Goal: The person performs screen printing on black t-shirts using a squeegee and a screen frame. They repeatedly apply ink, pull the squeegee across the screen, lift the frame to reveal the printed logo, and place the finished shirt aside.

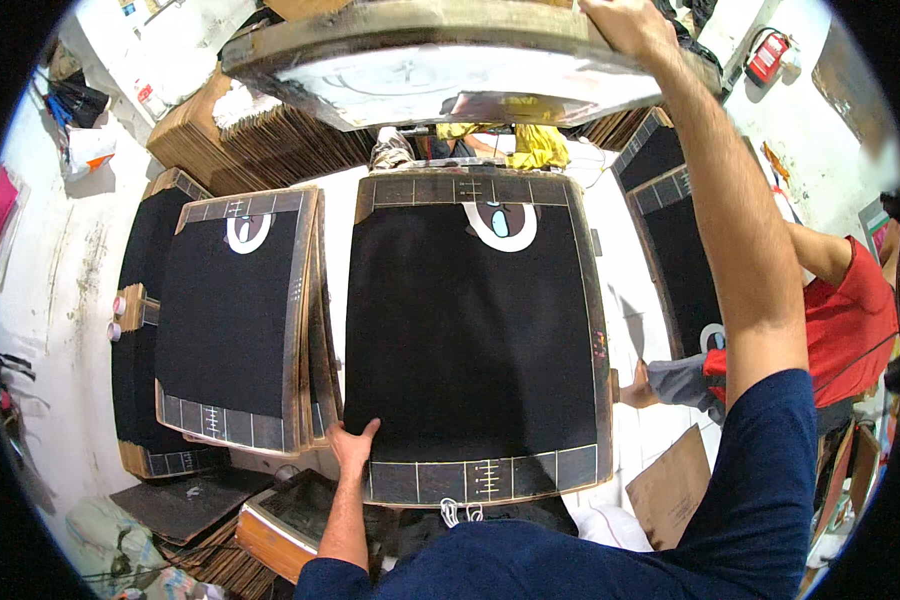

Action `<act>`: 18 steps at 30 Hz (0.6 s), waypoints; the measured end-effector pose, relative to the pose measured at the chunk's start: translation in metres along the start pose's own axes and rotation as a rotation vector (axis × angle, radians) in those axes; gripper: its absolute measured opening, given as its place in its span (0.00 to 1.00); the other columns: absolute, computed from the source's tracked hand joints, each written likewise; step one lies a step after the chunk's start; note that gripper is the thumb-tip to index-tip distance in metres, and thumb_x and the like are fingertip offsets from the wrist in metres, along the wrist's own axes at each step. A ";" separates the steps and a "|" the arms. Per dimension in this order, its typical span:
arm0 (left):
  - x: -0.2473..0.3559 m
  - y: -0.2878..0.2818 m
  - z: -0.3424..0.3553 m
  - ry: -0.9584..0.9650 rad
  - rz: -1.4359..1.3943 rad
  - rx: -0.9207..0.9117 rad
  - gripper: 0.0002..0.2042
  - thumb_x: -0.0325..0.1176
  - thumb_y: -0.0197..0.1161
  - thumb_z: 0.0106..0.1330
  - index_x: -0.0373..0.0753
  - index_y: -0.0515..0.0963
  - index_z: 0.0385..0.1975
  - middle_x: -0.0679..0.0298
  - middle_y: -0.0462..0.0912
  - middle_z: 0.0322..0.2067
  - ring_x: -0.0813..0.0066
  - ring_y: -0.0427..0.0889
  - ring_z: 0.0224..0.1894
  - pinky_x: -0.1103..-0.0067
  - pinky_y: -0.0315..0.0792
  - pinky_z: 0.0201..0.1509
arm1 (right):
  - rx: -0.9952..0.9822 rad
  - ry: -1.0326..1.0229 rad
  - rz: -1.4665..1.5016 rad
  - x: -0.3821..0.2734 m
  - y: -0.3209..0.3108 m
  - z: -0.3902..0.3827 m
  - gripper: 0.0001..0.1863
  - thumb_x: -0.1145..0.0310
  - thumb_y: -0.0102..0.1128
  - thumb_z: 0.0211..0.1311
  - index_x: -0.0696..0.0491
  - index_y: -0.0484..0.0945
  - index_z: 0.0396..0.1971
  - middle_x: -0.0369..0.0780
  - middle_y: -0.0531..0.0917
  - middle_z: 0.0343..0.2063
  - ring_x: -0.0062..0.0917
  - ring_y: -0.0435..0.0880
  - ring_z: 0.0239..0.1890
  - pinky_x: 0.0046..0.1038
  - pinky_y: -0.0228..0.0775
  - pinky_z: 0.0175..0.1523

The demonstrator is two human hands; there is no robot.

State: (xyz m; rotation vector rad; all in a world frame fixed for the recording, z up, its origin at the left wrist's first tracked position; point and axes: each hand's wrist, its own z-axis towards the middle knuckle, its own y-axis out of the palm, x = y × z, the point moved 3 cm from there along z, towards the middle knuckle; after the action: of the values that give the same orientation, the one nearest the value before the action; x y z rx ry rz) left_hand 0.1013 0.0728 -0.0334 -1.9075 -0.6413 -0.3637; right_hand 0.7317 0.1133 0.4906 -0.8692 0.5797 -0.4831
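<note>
My right hand (632, 28) grips the top edge of a large framed screen (400, 90), which is raised at the back above the middle board. My left hand (354, 445) touches the lower left edge of the middle board (480, 477), with thumb and fingers apart. Black fabric (465, 340) covers that board between its gridded end strips, with a white, brown and light-blue printed shape (500, 225) near its far end. To the left lie stacked boards with similar black fabric (225, 310) and the same shape.
More black-covered boards (670, 270) stand at right, beside a person in a red shirt (840, 310). Cardboard stacks (200, 140), yellow cloth (538, 148) and a fire extinguisher (765, 58) are at the back. An orange wooden box (270, 535) and loose cardboard (665, 475) sit in front.
</note>
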 end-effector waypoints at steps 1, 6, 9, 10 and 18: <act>0.021 -0.008 -0.002 0.161 0.006 0.087 0.49 0.53 0.85 0.52 0.22 0.68 0.65 0.37 0.76 0.60 0.41 0.75 0.65 0.57 0.70 0.70 | -0.048 0.013 0.015 0.004 0.000 -0.010 0.29 0.47 0.55 0.68 0.57 0.86 0.52 0.57 0.88 0.50 0.46 0.88 0.55 0.44 0.78 0.62; 0.204 -0.044 -0.036 0.518 -0.652 -0.121 0.34 0.49 0.64 0.77 0.29 0.65 0.72 0.38 0.72 0.68 0.45 0.75 0.69 0.56 0.71 0.70 | 0.012 -0.088 0.073 0.033 0.028 -0.126 0.21 0.48 0.54 0.71 0.45 0.90 0.45 0.43 0.91 0.44 0.42 0.90 0.49 0.44 0.80 0.55; 0.286 -0.054 -0.077 0.566 -1.583 -0.658 0.32 0.55 0.47 0.85 0.34 0.61 0.75 0.43 0.72 0.68 0.49 0.76 0.69 0.58 0.72 0.70 | 0.195 -0.247 0.194 0.048 0.056 -0.231 0.11 0.62 0.62 0.67 0.53 0.87 0.38 0.46 0.88 0.35 0.45 0.87 0.41 0.46 0.76 0.50; 0.293 -0.048 -0.084 0.531 -1.680 -0.687 0.35 0.60 0.45 0.83 0.37 0.59 0.76 0.45 0.73 0.68 0.51 0.76 0.68 0.57 0.72 0.70 | 0.145 -0.257 0.136 0.056 0.069 -0.266 0.13 0.62 0.64 0.64 0.51 0.86 0.44 0.46 0.86 0.36 0.46 0.84 0.42 0.45 0.73 0.52; 0.175 0.063 -0.043 -0.342 -0.992 -0.476 0.38 0.64 0.43 0.83 0.27 0.70 0.62 0.42 0.79 0.56 0.49 0.87 0.53 0.54 0.83 0.50 | -0.396 -0.101 0.305 0.105 0.231 -0.380 0.32 0.62 0.75 0.58 0.55 0.76 0.62 0.47 0.78 0.56 0.43 0.77 0.60 0.44 0.69 0.64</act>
State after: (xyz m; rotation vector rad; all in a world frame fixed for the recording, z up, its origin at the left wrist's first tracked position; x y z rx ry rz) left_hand 0.2821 0.0605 0.0283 -1.9719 -1.8676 -0.8745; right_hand 0.6003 -0.0359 0.0794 -1.1496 0.7130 -0.0435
